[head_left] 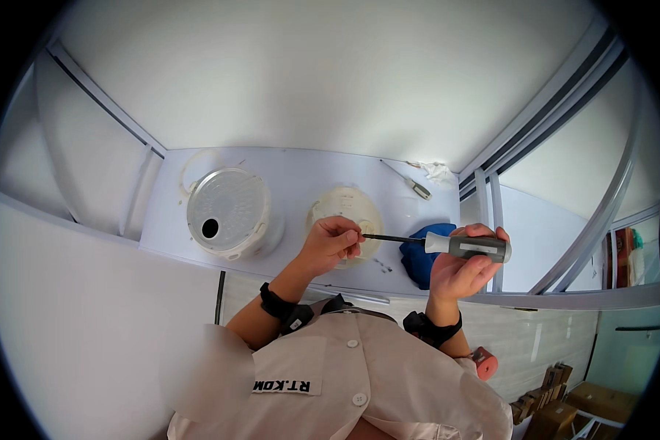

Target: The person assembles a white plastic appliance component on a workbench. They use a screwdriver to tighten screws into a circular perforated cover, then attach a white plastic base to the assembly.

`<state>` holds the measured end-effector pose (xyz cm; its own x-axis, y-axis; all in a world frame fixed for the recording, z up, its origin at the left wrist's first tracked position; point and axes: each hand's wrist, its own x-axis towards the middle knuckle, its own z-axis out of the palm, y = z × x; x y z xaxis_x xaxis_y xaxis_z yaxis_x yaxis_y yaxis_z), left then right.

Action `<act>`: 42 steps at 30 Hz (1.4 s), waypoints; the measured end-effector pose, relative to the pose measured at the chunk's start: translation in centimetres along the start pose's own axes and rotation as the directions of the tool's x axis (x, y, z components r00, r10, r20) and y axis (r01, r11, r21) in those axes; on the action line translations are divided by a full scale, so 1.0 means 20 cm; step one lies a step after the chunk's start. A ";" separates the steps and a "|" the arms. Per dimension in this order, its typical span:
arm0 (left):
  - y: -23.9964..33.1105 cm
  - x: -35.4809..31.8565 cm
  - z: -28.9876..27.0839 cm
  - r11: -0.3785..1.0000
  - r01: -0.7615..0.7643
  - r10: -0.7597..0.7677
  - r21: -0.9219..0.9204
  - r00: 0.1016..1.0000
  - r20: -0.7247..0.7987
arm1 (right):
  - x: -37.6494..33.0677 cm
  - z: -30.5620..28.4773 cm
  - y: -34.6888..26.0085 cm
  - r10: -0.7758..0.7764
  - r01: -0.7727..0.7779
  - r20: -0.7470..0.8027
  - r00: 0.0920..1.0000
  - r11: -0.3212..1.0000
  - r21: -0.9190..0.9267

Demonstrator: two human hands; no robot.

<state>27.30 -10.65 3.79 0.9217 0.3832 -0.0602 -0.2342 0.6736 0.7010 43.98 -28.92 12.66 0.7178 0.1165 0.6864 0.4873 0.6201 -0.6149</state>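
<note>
My right hand (pixel 463 273) grips the grey-and-white handle of a screwdriver (pixel 447 245), held level with its dark shaft running left. My left hand (pixel 333 243) pinches the shaft's tip between the fingers; whether it holds a small part there I cannot tell. Both hands hover over a cream round part (pixel 348 205) lying on the white table (pixel 301 172). Left of it sits a white round appliance body (pixel 229 213) with a translucent cover and a dark hole.
A blue cloth (pixel 416 258) lies under the screwdriver at the table's right. A second screwdriver (pixel 413 185) and a crumpled white wipe (pixel 438 171) rest at the back right. Tiny screws (pixel 383 265) lie near the front edge. Cardboard boxes (pixel 565 407) sit on the floor, lower right.
</note>
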 end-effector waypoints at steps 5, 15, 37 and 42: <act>0.01 -0.06 -0.04 0.996 -0.032 0.032 -0.088 0.999 0.002 | -0.02 0.08 0.03 0.012 -0.019 0.082 0.997 0.996 0.090; 0.05 -0.10 -0.06 0.986 -0.159 0.157 -0.043 0.986 -0.059 | 0.00 0.13 0.05 0.091 -0.098 0.165 0.982 0.994 0.038; 0.29 -0.11 0.02 0.846 -0.503 0.530 0.174 0.827 -0.187 | 0.01 0.21 -0.05 0.436 -0.449 0.203 0.877 0.894 0.017; 0.33 -0.18 -0.01 0.872 -0.459 0.475 0.169 0.877 -0.071 | 0.03 0.27 -0.04 0.316 -0.309 0.210 0.925 0.949 -0.066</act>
<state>22.37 -7.46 8.57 0.6750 0.7010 0.2302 -0.5752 0.3046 0.7592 41.29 -25.18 15.63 0.7138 0.4668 0.5221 0.2729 0.5012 -0.8212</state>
